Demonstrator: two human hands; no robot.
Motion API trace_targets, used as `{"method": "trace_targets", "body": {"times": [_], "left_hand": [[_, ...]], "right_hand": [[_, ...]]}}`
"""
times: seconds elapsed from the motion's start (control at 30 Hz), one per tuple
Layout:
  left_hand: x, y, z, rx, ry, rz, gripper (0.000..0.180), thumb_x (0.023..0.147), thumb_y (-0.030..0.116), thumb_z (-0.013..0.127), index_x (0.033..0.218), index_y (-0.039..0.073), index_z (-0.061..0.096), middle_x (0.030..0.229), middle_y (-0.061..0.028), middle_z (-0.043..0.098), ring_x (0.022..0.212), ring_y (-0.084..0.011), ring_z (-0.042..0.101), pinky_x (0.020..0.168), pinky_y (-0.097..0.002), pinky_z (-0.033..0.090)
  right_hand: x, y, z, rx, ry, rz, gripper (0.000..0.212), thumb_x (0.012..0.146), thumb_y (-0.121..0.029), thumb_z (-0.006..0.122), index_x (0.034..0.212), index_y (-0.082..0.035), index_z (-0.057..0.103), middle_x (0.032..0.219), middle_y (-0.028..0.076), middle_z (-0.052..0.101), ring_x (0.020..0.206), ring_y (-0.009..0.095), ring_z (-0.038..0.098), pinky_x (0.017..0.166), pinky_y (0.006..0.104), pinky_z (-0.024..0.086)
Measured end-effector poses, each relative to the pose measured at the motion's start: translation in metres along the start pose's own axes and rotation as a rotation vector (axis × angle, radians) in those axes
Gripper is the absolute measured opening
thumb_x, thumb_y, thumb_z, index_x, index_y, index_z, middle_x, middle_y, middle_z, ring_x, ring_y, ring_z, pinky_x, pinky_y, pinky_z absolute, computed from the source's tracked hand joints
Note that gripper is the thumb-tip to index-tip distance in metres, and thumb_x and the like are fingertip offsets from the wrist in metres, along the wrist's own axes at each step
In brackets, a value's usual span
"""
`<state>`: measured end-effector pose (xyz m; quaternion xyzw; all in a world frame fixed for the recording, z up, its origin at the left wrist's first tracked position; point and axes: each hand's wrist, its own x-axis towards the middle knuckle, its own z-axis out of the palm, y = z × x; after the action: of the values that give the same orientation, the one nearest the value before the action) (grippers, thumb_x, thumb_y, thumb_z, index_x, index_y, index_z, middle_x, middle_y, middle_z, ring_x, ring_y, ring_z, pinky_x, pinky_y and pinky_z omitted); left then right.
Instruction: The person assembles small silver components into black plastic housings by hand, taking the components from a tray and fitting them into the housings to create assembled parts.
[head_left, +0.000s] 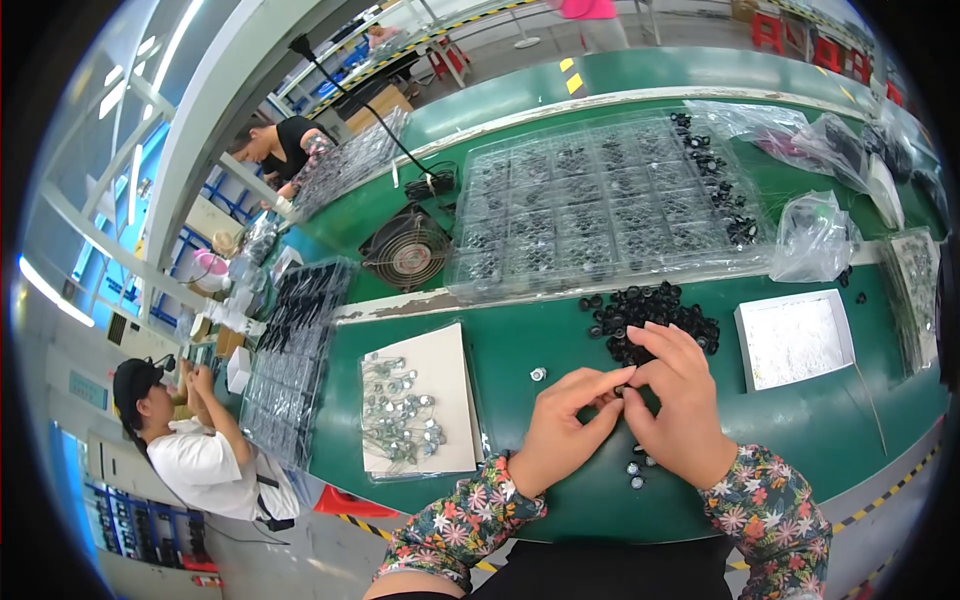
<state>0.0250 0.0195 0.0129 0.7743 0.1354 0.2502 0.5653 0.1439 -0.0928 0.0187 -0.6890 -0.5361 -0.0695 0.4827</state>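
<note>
My left hand [562,432] and my right hand [682,408] meet over the green table, fingertips pinched together on a small round black part [620,390]. Most of that part is hidden by the fingers. Just beyond my right hand lies a heap of small black ring-like parts [660,308]. Below the hands, near the table's front edge, are a few small silver-and-black parts [636,470]. A lone silver part [538,374] sits to the left of the fingers. Farther left, many silver parts with thin wires [402,412] lie on a cream board [452,385].
A white open box [795,340] stands at the right. Behind the heap lies a clear compartment tray [600,195] of dark parts, with a black fan [405,248] to its left. Plastic bags [815,235] crowd the far right. Two co-workers [190,440] work at the left.
</note>
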Motion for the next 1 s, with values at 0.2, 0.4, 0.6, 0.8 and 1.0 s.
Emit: {"method": "trace_targets", "body": {"times": [0.2, 0.4, 0.6, 0.8, 1.0], "left_hand": [[0.004, 0.003, -0.004, 0.047, 0.015, 0.052, 0.032, 0.081, -0.002, 0.067, 0.112, 0.006, 0.067, 0.085, -0.0069, 0.063, 0.074, -0.0126, 0.061, 0.067, -0.0243, 0.052], [0.009, -0.003, -0.009, 0.020, 0.035, 0.113, 0.032, 0.079, -0.006, 0.068, 0.109, 0.004, 0.067, 0.098, -0.0071, 0.062, 0.078, -0.0106, 0.060, 0.068, -0.0222, 0.050], [0.006, 0.000, -0.007, -0.048, 0.006, 0.088, 0.031, 0.080, -0.008, 0.066, 0.111, -0.001, 0.064, 0.104, -0.0083, 0.060, 0.082, -0.0099, 0.059, 0.071, -0.0214, 0.049], [0.006, 0.002, -0.007, -0.140, -0.022, 0.051, 0.029, 0.083, -0.008, 0.063, 0.112, -0.002, 0.062, 0.107, -0.0086, 0.058, 0.087, -0.0112, 0.059, 0.078, -0.0227, 0.051], [0.006, 0.002, -0.012, -0.251, -0.046, -0.029, 0.029, 0.087, -0.005, 0.061, 0.115, -0.003, 0.060, 0.107, -0.0071, 0.058, 0.091, -0.0111, 0.059, 0.080, -0.0223, 0.051]], "right_hand": [[-0.003, 0.000, -0.004, 0.171, -0.096, 0.159, 0.005, 0.083, -0.006, 0.063, 0.088, -0.004, 0.062, 0.087, 0.008, 0.068, 0.085, 0.025, 0.065, 0.099, 0.0478, 0.039], [0.000, 0.002, -0.004, 0.155, -0.078, 0.095, 0.010, 0.084, -0.008, 0.063, 0.094, -0.005, 0.062, 0.078, 0.007, 0.065, 0.073, 0.024, 0.062, 0.099, 0.0475, 0.038], [0.000, 0.002, -0.008, 0.114, -0.035, 0.030, 0.007, 0.083, -0.008, 0.065, 0.089, -0.006, 0.063, 0.071, 0.005, 0.064, 0.068, 0.023, 0.062, 0.096, 0.0470, 0.040], [0.001, 0.004, -0.010, 0.107, -0.022, -0.002, 0.003, 0.082, -0.008, 0.065, 0.085, -0.007, 0.064, 0.064, 0.004, 0.061, 0.061, 0.021, 0.060, 0.094, 0.0464, 0.042], [0.003, 0.004, -0.013, 0.075, -0.073, -0.027, 0.003, 0.082, -0.007, 0.065, 0.085, -0.008, 0.065, 0.062, 0.003, 0.059, 0.060, 0.020, 0.059, 0.096, 0.0459, 0.041]]}}
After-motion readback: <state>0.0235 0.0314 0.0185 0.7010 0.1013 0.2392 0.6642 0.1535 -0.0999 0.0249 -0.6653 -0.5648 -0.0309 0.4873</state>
